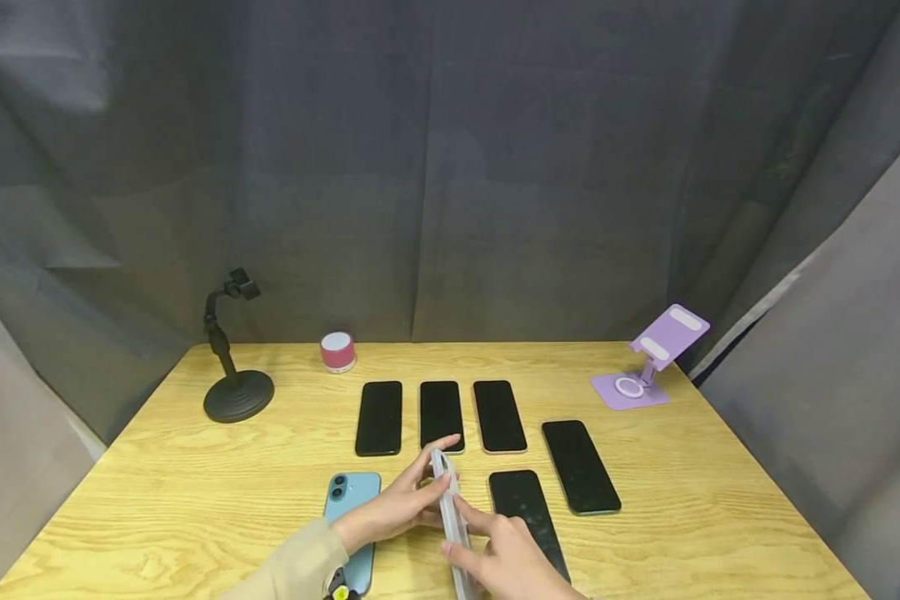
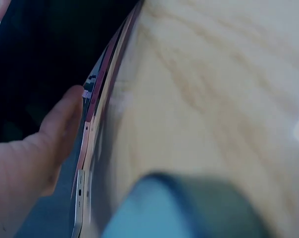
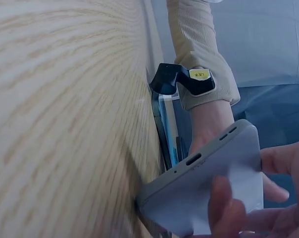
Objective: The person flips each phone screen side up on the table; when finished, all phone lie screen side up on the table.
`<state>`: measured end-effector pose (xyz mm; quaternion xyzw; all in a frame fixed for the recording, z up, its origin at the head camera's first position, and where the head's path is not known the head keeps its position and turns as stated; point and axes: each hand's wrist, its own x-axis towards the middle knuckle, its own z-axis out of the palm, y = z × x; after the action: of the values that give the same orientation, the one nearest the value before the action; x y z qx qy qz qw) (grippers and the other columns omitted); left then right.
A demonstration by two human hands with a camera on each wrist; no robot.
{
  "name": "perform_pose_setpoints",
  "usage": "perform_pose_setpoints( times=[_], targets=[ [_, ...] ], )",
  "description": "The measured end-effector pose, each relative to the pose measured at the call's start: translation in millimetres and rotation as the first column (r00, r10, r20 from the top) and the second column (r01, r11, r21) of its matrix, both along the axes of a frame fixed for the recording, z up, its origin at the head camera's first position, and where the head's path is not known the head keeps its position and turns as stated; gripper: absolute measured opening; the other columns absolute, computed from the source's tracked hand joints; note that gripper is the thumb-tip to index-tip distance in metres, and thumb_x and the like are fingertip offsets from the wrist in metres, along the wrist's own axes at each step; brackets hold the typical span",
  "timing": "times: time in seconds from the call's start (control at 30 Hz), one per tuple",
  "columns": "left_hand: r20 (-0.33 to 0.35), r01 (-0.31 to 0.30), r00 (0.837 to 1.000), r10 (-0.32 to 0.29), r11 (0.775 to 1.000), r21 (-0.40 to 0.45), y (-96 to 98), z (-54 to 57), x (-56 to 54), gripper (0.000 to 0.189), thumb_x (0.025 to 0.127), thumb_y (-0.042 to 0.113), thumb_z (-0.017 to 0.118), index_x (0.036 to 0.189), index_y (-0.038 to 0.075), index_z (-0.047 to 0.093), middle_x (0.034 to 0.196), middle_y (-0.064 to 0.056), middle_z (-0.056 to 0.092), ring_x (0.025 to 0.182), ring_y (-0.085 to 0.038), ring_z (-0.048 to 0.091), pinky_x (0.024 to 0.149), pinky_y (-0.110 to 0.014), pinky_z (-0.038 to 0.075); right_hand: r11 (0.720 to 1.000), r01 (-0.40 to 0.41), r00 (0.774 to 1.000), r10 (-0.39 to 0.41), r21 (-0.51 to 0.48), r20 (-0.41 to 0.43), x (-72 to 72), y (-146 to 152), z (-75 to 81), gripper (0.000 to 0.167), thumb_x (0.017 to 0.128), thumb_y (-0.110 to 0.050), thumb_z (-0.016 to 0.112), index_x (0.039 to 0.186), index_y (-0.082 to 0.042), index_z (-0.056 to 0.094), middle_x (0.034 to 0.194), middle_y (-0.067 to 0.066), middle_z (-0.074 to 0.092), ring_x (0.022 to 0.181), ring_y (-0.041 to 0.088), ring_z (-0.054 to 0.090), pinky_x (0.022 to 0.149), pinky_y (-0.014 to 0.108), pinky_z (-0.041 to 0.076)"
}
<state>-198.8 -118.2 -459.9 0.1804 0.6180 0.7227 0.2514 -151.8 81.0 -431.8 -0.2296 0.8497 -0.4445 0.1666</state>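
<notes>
A light grey smartphone stands tilted up on its long edge over the front middle of the table, between both hands. My left hand grips its far part, with the thumb on the side edge. Its dark screen faces the left hand in the left wrist view. From the right, my right hand holds it, index finger and thumb at the side edge. The right wrist view has its plain pale back and the charging port end. Under my left wrist lies a blue phone, camera side up.
Several black-screened phones lie face up, one beside my right hand, another farther right, others in a row behind. At the back are a black phone stand, a pink speaker and a purple folding stand.
</notes>
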Motion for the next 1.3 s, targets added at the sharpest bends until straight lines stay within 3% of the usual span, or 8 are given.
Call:
perform_pose_setpoints(
  times=[0.07, 0.1, 0.27, 0.43, 0.73, 0.87, 1.07, 1.3],
  targets=[
    [-0.034, 0.029, 0.999, -0.029, 0.999, -0.015, -2.2, 0.3, -1.0, 0.066, 0.099, 0.036, 0.047, 0.153, 0.027, 0.011, 0.136, -0.030, 0.023, 0.102, -0.023, 0.059, 0.092, -0.049, 0.053, 1.000, 0.002, 1.000, -0.002, -0.024, 0.005, -1.7, 1.4, -0.3, 0.064, 0.091, -0.039, 0.062, 0.143, -0.007, 0.044, 0.114, 0.020, 0.067, 0.043, 0.008, 0.052, 0.047, 0.024, 0.049],
    [-0.049, 0.041, 0.998, -0.043, 0.999, -0.024, -4.0, 0.3, -1.6, 0.069, 0.097, 0.038, 0.050, 0.153, 0.026, 0.011, 0.138, -0.032, 0.022, 0.106, -0.025, 0.059, 0.092, -0.048, 0.053, 0.999, 0.002, 1.000, -0.002, -0.039, 0.016, -2.3, 1.7, -0.7, 0.062, 0.091, -0.038, 0.062, 0.142, -0.007, 0.044, 0.116, 0.023, 0.066, 0.044, 0.009, 0.055, 0.048, 0.024, 0.051],
    [-0.110, 0.083, 0.990, -0.090, 0.995, -0.064, -11.1, 0.5, -4.2, 0.084, 0.088, 0.039, 0.065, 0.153, 0.025, 0.014, 0.144, -0.033, 0.024, 0.118, -0.032, 0.055, 0.093, -0.044, 0.053, 0.994, 0.021, 0.997, -0.013, -0.106, 0.072, -3.5, 2.8, -1.1, 0.057, 0.091, -0.035, 0.062, 0.140, -0.008, 0.048, 0.106, 0.021, 0.069, 0.048, 0.017, 0.063, 0.048, 0.027, 0.053],
    [-0.142, 0.063, 0.987, -0.077, 0.993, -0.103, -11.5, 0.1, -5.2, 0.083, 0.087, 0.034, 0.068, 0.152, 0.024, 0.018, 0.138, -0.031, 0.032, 0.106, -0.028, 0.063, 0.091, -0.039, 0.054, 0.991, 0.033, 0.997, -0.023, -0.128, 0.075, -3.9, 3.9, -0.4, 0.055, 0.092, -0.037, 0.060, 0.136, -0.006, 0.051, 0.098, 0.014, 0.073, 0.045, 0.022, 0.060, 0.043, 0.026, 0.047],
    [-0.200, -0.095, 0.978, 0.065, 0.985, -0.143, -5.1, -2.2, -3.0, 0.074, 0.082, 0.029, 0.074, 0.145, 0.021, 0.037, 0.131, -0.030, 0.038, 0.101, -0.026, 0.062, 0.081, -0.035, 0.058, 0.982, 0.035, 0.993, -0.012, -0.187, 0.122, -9.0, 6.4, 0.2, 0.049, 0.096, -0.035, 0.057, 0.130, -0.001, 0.056, 0.080, 0.012, 0.072, 0.042, 0.014, 0.055, 0.045, 0.027, 0.049],
    [-0.179, -0.171, 0.973, 0.149, 0.978, -0.117, -4.9, -2.5, -1.0, 0.076, 0.080, 0.018, 0.076, 0.145, 0.013, 0.037, 0.122, -0.028, 0.046, 0.090, -0.032, 0.067, 0.075, -0.041, 0.060, 0.977, 0.032, 0.995, -0.012, -0.211, 0.097, -11.6, 5.6, -0.6, 0.044, 0.098, -0.033, 0.054, 0.125, 0.002, 0.061, 0.088, 0.014, 0.073, 0.042, 0.015, 0.056, 0.043, 0.028, 0.050],
    [-0.163, -0.264, 0.957, 0.242, 0.956, -0.129, -3.0, 0.7, 1.9, 0.084, 0.080, 0.009, 0.076, 0.147, -0.002, 0.026, 0.112, -0.025, 0.057, 0.085, -0.039, 0.069, 0.070, -0.044, 0.060, 0.977, 0.110, 0.994, -0.102, -0.185, 0.049, -14.0, 7.6, 0.7, 0.047, 0.100, -0.036, 0.048, 0.100, 0.003, 0.073, 0.060, 0.008, 0.064, 0.040, 0.009, 0.052, 0.039, 0.023, 0.047],
    [-0.183, -0.362, 0.925, 0.333, 0.918, -0.164, -2.0, 2.3, 1.4, 0.073, 0.079, 0.004, 0.076, 0.138, -0.013, 0.037, 0.112, -0.028, 0.060, 0.076, -0.031, 0.071, 0.063, -0.041, 0.060, 0.974, 0.148, 0.989, -0.146, -0.174, 0.023, -15.9, 8.9, 0.6, 0.056, 0.099, -0.036, 0.050, 0.064, 0.004, 0.065, 0.042, 0.001, 0.051, 0.036, 0.006, 0.046, 0.037, 0.021, 0.043]
  ],
)
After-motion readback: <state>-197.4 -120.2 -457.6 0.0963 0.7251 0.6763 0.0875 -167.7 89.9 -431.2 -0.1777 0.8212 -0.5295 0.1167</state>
